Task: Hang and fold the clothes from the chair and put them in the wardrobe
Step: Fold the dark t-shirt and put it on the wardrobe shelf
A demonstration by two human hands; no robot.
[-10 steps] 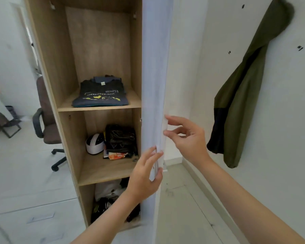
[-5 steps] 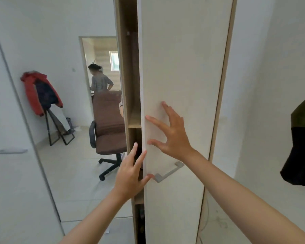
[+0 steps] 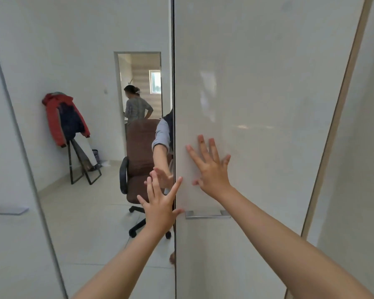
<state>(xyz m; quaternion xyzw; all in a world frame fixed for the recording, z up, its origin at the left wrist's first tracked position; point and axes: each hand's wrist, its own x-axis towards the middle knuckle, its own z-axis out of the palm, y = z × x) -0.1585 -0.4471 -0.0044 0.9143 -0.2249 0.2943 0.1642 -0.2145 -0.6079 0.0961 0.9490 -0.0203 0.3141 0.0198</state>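
The white wardrobe door (image 3: 268, 100) stands flush with the mirrored door (image 3: 84, 223) to its left, so the shelves and clothes inside are hidden. My right hand (image 3: 211, 169) presses flat on the white door with fingers spread, just above its metal handle (image 3: 207, 214). My left hand (image 3: 160, 205) rests with straight fingers against the mirror's right edge, thumb at the seam between the doors. The brown office chair (image 3: 138, 145) shows in the mirror, with no clothes visible on it.
The mirror reflects a red and navy jacket (image 3: 61, 119) draped on a black stand, a tiled floor, and a person (image 3: 136, 104) standing in a doorway. A white wall runs along the far right.
The white door has swung from wide open to fully shut, hiding the shelves with the folded shirt. My right hand went from its edge to flat on its face; my left moved onto the mirror.
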